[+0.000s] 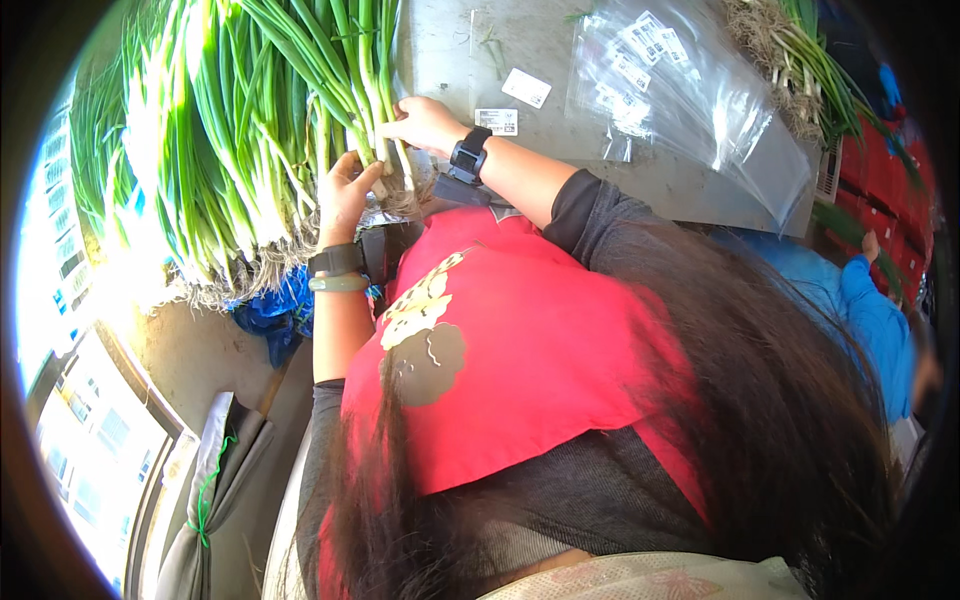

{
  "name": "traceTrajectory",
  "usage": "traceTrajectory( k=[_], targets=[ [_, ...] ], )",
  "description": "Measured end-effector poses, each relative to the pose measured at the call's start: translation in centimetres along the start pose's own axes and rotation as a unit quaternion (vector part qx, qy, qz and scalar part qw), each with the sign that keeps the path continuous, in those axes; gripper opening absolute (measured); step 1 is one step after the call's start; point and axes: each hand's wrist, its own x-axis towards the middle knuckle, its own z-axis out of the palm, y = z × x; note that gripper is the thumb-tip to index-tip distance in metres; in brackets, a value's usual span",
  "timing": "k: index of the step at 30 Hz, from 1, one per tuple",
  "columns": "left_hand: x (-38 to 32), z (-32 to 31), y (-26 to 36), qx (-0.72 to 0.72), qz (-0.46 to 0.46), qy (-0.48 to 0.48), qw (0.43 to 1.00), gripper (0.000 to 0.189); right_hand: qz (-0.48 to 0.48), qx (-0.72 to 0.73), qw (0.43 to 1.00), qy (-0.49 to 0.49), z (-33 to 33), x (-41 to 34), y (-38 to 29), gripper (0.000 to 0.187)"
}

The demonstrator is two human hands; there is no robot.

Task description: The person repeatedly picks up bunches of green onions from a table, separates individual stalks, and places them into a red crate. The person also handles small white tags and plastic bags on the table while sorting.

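A large pile of green onions point(232, 135) lies at the left of the table, leaves pointing away and rooted ends towards me. My left hand point(347, 191) pinches the lower white part of some green onion stalks point(366, 90) between thumb and fingers. On the other side of the same stalks, my right hand point(426, 126) has its fingers closed about them, above the roots. The stringy roots point(401, 199) hang near the table's front edge, close to my red apron point(525, 322). Some fingertips are hidden behind the stalks.
Two printed labels point(526, 88) lie right of my hands on the grey table point(442, 45). Clear plastic bags point(720, 135) with labels spread beyond them. Another green onion bunch point(806, 82) is at far right, near red crates point(874, 180) and a person in blue point(874, 322). A blue plastic bag point(274, 322) hangs below the pile.
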Motion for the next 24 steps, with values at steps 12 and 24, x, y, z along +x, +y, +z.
traceTrajectory(
  k=[12, 24],
  targets=[
    [1.7, -0.5, 1.0, -0.038, -0.019, 0.079, 0.996, 0.031, -0.059, 0.136, 0.989, 0.002, -1.3, -1.8, -2.3, 0.018],
    [0.9, 1.5, 2.3, 0.434, 0.019, 0.070, 0.898, 0.036, 0.017, 0.030, 0.997, -0.062, 0.4, -2.5, -1.5, 0.023]
  ],
)
